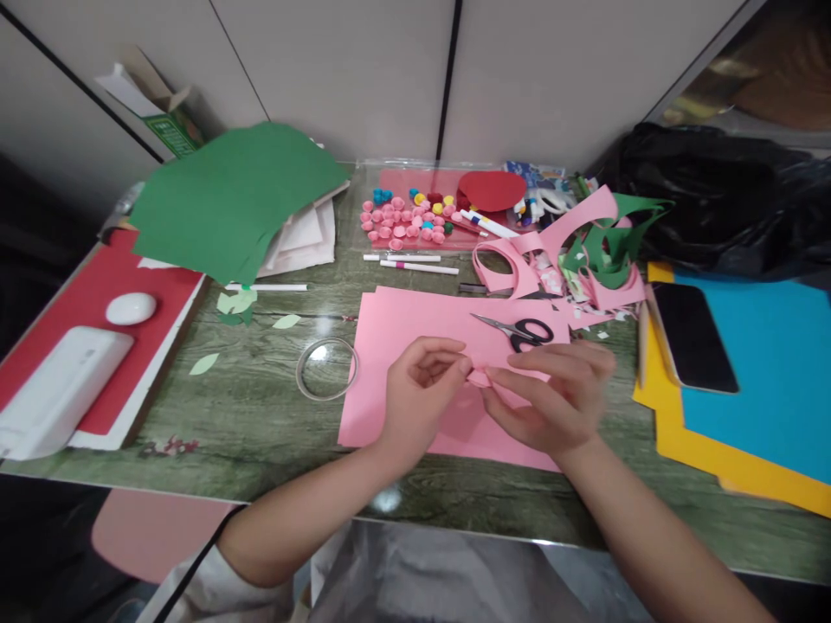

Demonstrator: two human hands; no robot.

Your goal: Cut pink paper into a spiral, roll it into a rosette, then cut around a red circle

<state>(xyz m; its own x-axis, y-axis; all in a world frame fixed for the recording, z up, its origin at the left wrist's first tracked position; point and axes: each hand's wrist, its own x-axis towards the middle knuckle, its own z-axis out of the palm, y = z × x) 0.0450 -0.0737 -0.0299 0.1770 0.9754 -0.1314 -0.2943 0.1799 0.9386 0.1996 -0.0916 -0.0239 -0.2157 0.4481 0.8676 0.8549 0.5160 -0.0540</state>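
Left hand [421, 389]: fingers curled inward, thumb and forefinger pinched on the left end of the pink piece [479, 377].
Right hand [551, 398]: fingers extended and held close together, the tips nipping the right end of the pink piece; the hand is slightly blurred.
Grip state: both hands are closed on the same pink piece, fingertip to fingertip, with no gap visible between the two grips.
Pink piece: small and curled, held just above the pink sheet [402, 329], near the middle of that sheet. Its exact shape cannot be determined.
Pink sheet: lies flat on the table [260, 415], directly under both hands.
Scissors [519, 329]: closed, black handles, resting on the pink sheet just beyond the right hand and not touched.
Tape ring [326, 369]: flat on the table, touching the left edge of the pink sheet, near the left hand.
Scraps [584, 251]: pink and green cut strips piled beyond the scissors.
Roses [402, 221]: small pink rolled shapes grouped at the far side of the table.
Pens [415, 262]: lying between the roses and the pink sheet.
Phone [693, 336]: face up on the blue sheet [766, 363], right of the right hand.
Green sheet [227, 195]: far left of the table.
Mouse [131, 308]: at the left edge, well apart from the hands.
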